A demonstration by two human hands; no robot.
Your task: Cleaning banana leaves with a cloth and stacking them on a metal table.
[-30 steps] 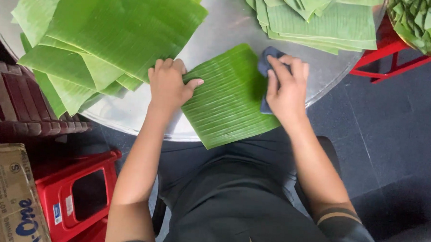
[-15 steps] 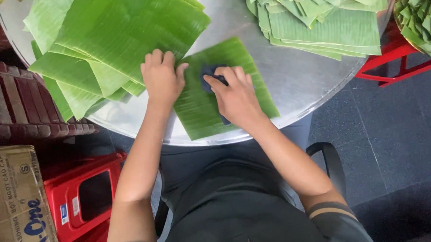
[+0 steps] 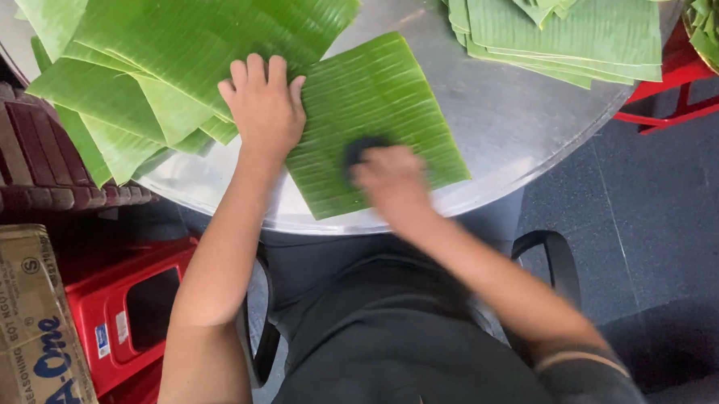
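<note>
Since the earlier frames the right hand point(image 3: 393, 179) has swept with its dark cloth point(image 3: 365, 149) from the right edge of the banana leaf point(image 3: 380, 106) toward the leaf's lower middle, where it now shows blurred with motion, while the left hand point(image 3: 262, 109) has kept its place at the leaf's left edge. From the head view, the single cut leaf lies flat near the front rim of the round metal table point(image 3: 508, 128), just left of the frame's centre and tilted a little. The left hand is spread, palm down, fingers apart, pressing on the seam where this leaf meets the loose pile of leaves point(image 3: 164, 40) in the upper left. The right hand appears closed over the cloth, though the blur hides the fingers. Another stack of leaves point(image 3: 577, 34) sits at the upper right, well apart from the hands. Below the table, at lower left, stand red plastic crates point(image 3: 120, 313) and a cardboard box point(image 3: 23, 325). Such a leaf looks light, thin and limp, with a smooth face that may slide on the metal, and it would likely split along its ribs, so pinning it flat near an edge seems the safest hold.
</note>
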